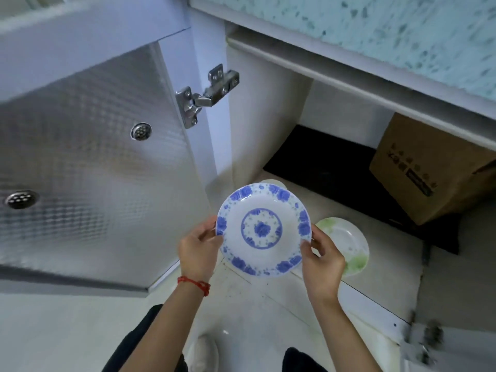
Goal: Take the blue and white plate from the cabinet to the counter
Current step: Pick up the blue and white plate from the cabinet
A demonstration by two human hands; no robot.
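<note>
Both hands are closed on the blue and white plate [263,230], the left hand [200,249] and the right hand [322,260] each pinching an opposite rim, and it is held in the air just in front of the open cabinet [268,116]. The grip is only at the edges, so I think the plate could slip. While rising to the tabletop [375,36], it may also hit the open door [94,157] or the tabletop's edge above.
</note>
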